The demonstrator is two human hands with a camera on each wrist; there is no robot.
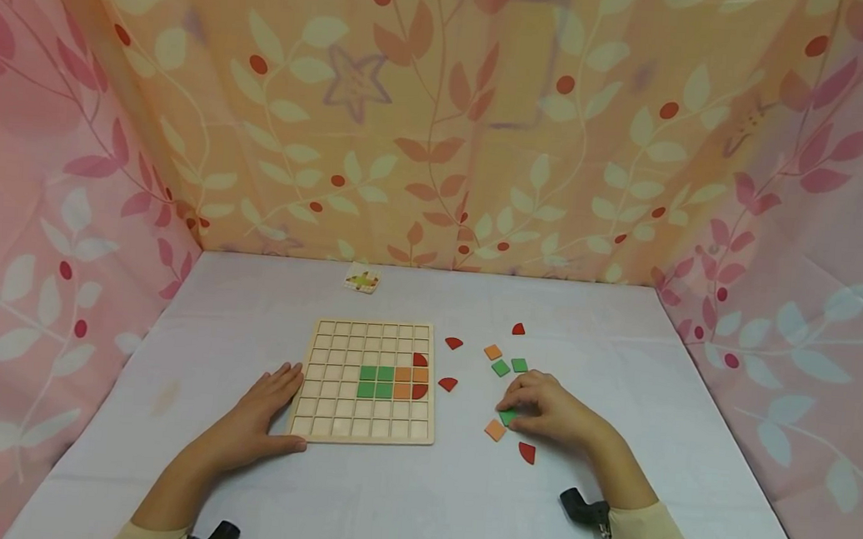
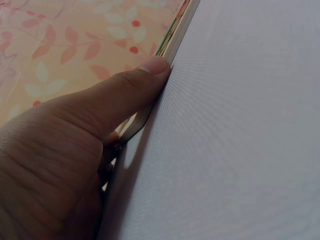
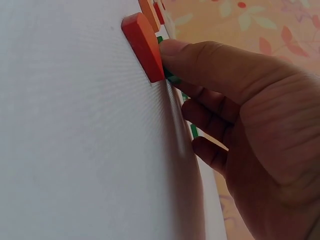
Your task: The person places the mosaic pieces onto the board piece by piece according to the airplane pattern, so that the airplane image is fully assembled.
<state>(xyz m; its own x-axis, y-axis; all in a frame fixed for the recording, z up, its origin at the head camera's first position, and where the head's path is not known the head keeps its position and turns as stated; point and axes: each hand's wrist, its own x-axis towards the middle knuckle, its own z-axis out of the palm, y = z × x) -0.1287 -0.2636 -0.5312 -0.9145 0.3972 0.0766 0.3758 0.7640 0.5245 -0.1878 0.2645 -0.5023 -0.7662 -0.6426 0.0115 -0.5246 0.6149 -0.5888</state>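
Along the left edge of the wooden board (image 1: 330, 407), the fingers of the left hand (image 1: 258, 414) were laid nearly straight, the thumb set well apart at the near corner. Beyond the right edge, only a narrow strip of white cloth (image 1: 385, 504) was left before two loose red quarter-circles (image 1: 448, 385); a broader stretch was seen on the near side. Among the scattered pieces, a green square (image 1: 507, 418) was pinched between thumb and fingers of the right hand (image 1: 555, 410), with an orange square (image 1: 495, 430) just beside it.

In the board's cells, four green tiles (image 1: 366, 388) were seated as a block, bordered by three orange tiles (image 1: 402, 391); two red corner pieces (image 1: 421, 360) were fitted above and below the rightmost orange one.

The grid was formed of pale ridges, and a fine weave was shown in the cloth (most plainly in the wrist views). Flat faces and thick, smooth sides were seen on the loose pieces. Behind the board, a printed card (image 1: 361, 280) was placed.
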